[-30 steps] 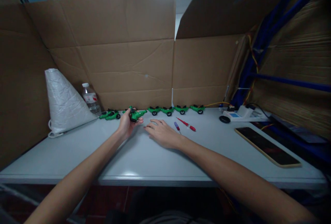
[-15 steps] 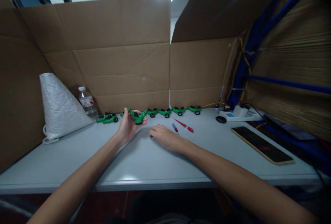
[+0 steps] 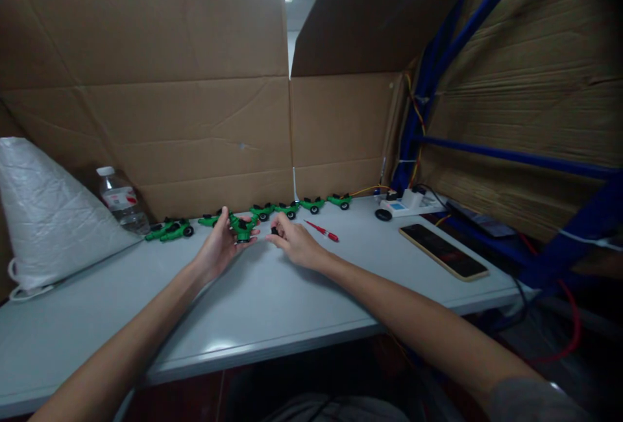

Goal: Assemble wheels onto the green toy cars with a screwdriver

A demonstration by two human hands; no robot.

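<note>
My left hand (image 3: 217,248) is curled round a green toy car (image 3: 242,228), held just above the grey table (image 3: 253,305). My right hand (image 3: 294,243) is close to its right, fingertips pinched on a small black part (image 3: 274,232) that looks like a wheel. More green toy cars (image 3: 287,208) with black wheels stand in a row along the cardboard wall behind my hands, and two more green cars (image 3: 169,230) lie to the left.
A red screwdriver (image 3: 322,230) lies right of my right hand. A phone (image 3: 442,251) and a white power strip (image 3: 407,201) sit at the right. A water bottle (image 3: 121,200) and a white bag (image 3: 46,214) stand at the left. Cardboard walls (image 3: 195,117) enclose the back.
My right hand has lifted from lying flat on the table, pinched a small black part and moved toward the car in my left hand. The camera has turned to the right.
</note>
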